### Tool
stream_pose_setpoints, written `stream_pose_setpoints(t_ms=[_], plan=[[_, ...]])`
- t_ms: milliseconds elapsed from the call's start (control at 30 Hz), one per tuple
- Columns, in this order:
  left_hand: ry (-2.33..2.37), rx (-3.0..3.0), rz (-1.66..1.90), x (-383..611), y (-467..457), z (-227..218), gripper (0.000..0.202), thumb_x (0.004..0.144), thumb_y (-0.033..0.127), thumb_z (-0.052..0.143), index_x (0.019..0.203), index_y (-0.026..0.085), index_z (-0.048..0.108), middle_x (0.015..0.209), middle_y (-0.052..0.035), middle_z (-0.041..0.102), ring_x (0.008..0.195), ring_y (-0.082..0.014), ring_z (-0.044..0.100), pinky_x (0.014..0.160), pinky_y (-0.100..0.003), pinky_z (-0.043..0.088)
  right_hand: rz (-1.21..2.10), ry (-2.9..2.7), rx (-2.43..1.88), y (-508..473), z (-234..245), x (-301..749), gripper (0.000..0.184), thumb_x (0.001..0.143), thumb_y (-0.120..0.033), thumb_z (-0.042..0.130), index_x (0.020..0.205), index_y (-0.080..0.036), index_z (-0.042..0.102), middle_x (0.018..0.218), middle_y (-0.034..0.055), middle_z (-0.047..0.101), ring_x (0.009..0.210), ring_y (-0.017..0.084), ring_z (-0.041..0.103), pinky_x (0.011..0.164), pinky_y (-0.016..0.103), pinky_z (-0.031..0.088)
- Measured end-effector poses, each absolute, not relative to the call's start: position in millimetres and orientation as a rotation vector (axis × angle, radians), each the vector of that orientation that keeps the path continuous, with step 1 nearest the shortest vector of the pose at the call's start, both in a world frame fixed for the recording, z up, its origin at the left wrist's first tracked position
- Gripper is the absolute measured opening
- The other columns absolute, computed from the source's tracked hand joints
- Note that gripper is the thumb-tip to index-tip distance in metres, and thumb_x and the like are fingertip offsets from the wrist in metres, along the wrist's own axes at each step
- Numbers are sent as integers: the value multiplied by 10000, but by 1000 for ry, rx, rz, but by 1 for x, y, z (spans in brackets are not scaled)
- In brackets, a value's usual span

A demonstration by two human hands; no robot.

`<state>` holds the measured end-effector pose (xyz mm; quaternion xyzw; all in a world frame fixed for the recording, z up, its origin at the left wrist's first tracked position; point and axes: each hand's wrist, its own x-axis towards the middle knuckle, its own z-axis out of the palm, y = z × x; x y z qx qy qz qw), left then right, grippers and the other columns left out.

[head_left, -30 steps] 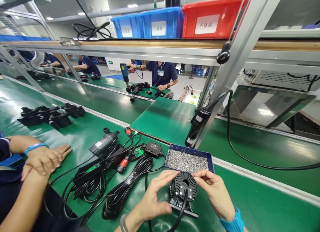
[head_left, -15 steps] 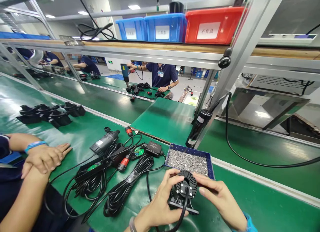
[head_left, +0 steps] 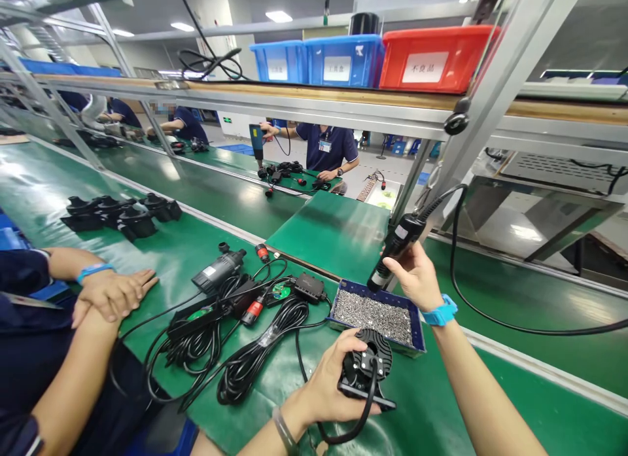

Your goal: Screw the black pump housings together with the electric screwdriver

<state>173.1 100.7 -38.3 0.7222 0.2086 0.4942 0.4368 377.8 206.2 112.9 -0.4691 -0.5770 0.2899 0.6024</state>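
Observation:
My left hand (head_left: 338, 381) is closed around a round black ribbed pump part (head_left: 375, 354), with a flat base plate and a thick black cable coming from it. My right hand (head_left: 417, 276) is raised to the hanging black electric screwdriver (head_left: 396, 250), its fingers wrapped around the tool's body. Just below the screwdriver lies a blue tray (head_left: 418, 335) full of small silver screws (head_left: 373, 312). The screwdriver's tip is hidden behind the tray's back edge or too dark to make out.
Coiled black cables (head_left: 260, 351), a grey-black pump (head_left: 219, 269) and a black control box (head_left: 310, 287) lie left on the green bench. A co-worker's crossed hands (head_left: 110, 296) rest nearby. Black housings (head_left: 120, 214) stand farther left. A metal post (head_left: 510, 83) and shelf with a red bin (head_left: 436, 60) rise ahead.
My right hand has left the pump part and moved up to the hanging screwdriver, taking hold of it. My left hand keeps the part. The view has shifted slightly.

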Motion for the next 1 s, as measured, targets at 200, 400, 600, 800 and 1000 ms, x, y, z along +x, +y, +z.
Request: stream_pose_setpoints(t_ms=[200,400,600,800,1000], plan=[[470,1812,1281,178,105,-23,849,606,324,917,1314,278,450,1400,-149,536,1376,-386,503,1097,-578,455,810,-1112,-969,127,177,382,451,696,-350,823,1100,-305,626,814,-49,681,676,128,637,687,289,570],[496,1797,1295,180,104,-9,780,611,309,911,1246,263,459,1249,-102,622,1201,-316,640,1039,-496,510,942,-1071,-734,88,217,353,438,746,-391,809,1143,-306,646,603,-61,626,450,96,519,471,226,471],[425,1743,1329,181,104,-9,778,638,317,915,1282,282,480,1226,-69,630,1074,-240,667,922,-380,550,954,-1171,-703,92,214,338,657,661,-755,738,1075,-245,708,522,-36,609,379,122,468,384,262,367],[453,1749,1307,180,105,-13,777,622,312,918,1271,260,494,1280,-96,628,1232,-293,616,1078,-456,471,971,-1175,-746,89,229,337,649,612,-794,748,970,-253,756,495,-30,607,367,133,477,373,276,374],[476,1707,1274,182,105,-18,795,595,290,927,1264,267,499,1331,-107,614,1240,-307,622,1095,-473,461,960,-1162,-782,90,233,335,603,637,-809,722,890,-263,753,456,-44,564,342,126,465,365,275,376]])
